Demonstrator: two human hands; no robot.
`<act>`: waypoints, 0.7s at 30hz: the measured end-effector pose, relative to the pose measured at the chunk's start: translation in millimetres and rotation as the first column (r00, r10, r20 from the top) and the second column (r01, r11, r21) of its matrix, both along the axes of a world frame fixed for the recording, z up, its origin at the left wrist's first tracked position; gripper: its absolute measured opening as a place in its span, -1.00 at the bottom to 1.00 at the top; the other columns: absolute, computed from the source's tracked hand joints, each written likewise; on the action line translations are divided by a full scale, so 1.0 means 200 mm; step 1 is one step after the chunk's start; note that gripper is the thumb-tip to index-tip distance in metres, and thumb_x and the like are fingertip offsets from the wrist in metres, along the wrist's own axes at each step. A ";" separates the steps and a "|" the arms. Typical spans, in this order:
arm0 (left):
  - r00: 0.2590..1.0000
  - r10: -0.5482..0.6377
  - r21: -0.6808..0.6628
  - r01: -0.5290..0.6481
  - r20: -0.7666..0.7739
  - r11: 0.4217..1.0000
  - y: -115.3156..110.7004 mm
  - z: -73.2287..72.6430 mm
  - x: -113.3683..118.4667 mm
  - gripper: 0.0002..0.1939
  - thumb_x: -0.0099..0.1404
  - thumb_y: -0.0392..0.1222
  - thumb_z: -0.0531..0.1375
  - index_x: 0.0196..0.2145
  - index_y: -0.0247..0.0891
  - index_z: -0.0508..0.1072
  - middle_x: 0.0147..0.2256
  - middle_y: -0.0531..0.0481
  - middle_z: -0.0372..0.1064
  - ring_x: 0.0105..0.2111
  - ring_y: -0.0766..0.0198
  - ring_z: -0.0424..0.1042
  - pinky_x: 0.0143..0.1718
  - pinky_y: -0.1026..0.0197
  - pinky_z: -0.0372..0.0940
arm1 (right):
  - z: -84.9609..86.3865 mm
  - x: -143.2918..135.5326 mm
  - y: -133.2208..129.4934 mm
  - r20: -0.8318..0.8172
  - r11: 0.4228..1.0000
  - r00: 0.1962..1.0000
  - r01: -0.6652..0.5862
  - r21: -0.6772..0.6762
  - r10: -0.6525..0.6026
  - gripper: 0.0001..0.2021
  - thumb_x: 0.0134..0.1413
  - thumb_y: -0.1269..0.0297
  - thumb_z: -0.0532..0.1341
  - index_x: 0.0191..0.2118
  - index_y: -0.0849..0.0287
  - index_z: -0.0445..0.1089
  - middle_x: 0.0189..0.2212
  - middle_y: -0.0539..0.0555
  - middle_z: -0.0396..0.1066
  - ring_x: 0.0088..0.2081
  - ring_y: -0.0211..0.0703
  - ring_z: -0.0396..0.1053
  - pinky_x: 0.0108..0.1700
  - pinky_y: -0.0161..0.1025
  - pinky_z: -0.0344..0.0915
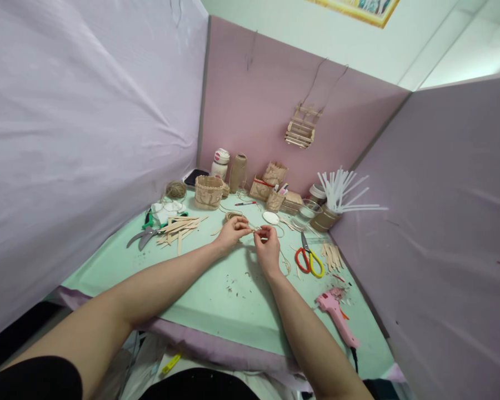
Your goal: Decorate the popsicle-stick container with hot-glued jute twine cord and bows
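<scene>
Over the middle of the table, my left hand (232, 232) and my right hand (267, 247) come together fingertip to fingertip. Both are closed in a pinch on a thin piece of twine (254, 228), whose exact shape between the fingers is too small to make out. Loose twine (286, 263) trails on the table to the right of my right hand. Just behind my left hand lies a small coil of twine (232, 215), partly hidden by the fingers. A white oval disc (270, 217) rests beyond my right hand.
Left are pruning shears (146, 236), wooden sticks (179, 229), a twine ball (175, 190) and a woven-look basket (209, 193). Right are scissors (310, 261), a pink glue gun (337, 315), a glass bowl (306, 214) and white glue sticks (341, 191). Fabric partitions (433, 233) enclose the table.
</scene>
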State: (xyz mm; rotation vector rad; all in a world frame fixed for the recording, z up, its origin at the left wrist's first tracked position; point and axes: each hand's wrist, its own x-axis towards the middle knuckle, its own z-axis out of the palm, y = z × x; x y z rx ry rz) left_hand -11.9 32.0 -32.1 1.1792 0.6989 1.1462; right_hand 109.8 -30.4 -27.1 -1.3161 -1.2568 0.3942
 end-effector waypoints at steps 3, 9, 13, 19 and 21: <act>1.000 0.009 0.015 -0.008 -0.028 1.000 -0.01 0.00 0.00 -0.56 -0.06 -0.19 0.37 -0.23 -0.29 0.31 -0.45 0.08 0.41 -0.46 0.36 0.36 -0.43 0.31 0.18 | 0.00 0.01 0.00 0.005 1.000 1.000 0.017 0.009 -0.017 -0.75 -0.01 0.25 0.18 -0.17 0.13 0.23 -0.36 0.03 0.41 -0.32 -0.16 0.38 -0.27 -0.21 0.31; 0.998 0.023 -0.007 -0.024 -0.064 1.000 -0.02 -0.01 0.01 -0.60 0.01 -0.19 0.32 -0.21 -0.29 0.30 -0.45 0.10 0.35 -0.51 0.41 0.29 -0.50 0.35 0.15 | 0.01 -0.01 -0.01 0.011 0.998 1.000 0.009 0.057 -0.010 -0.77 0.01 0.25 0.19 -0.18 0.16 0.26 -0.38 0.04 0.42 -0.32 -0.16 0.38 -0.25 -0.20 0.32; 0.997 0.025 0.008 -0.025 -0.070 1.000 -0.02 -0.01 0.01 -0.61 0.01 -0.19 0.32 -0.21 -0.29 0.30 -0.44 0.09 0.33 -0.48 0.40 0.31 -0.51 0.36 0.15 | 0.00 -0.01 0.00 -0.034 1.000 0.999 -0.008 0.012 0.008 -0.78 -0.02 0.22 0.22 -0.23 0.15 0.27 -0.38 0.06 0.44 -0.33 -0.14 0.41 -0.27 -0.20 0.32; 0.994 0.026 0.086 -0.017 -0.105 0.996 -0.04 0.00 0.00 -0.62 0.03 -0.19 0.32 -0.22 -0.29 0.29 -0.42 0.06 0.37 -0.42 0.34 0.37 -0.46 0.33 0.20 | -0.02 0.01 0.02 -0.111 0.999 0.994 -0.002 -0.034 -0.001 -0.75 -0.06 0.18 0.26 -0.25 0.16 0.28 -0.40 0.08 0.47 -0.32 -0.12 0.44 -0.24 -0.18 0.34; 0.993 0.032 0.126 -0.018 -0.110 0.992 -0.04 0.00 0.00 -0.64 0.03 -0.21 0.31 -0.23 -0.29 0.30 -0.42 0.05 0.39 -0.41 0.33 0.39 -0.40 0.30 0.22 | -0.03 0.02 0.03 -0.137 0.999 0.991 -0.005 -0.048 -0.001 -0.73 -0.08 0.17 0.27 -0.25 0.16 0.28 -0.41 0.07 0.47 -0.34 -0.12 0.44 -0.25 -0.18 0.34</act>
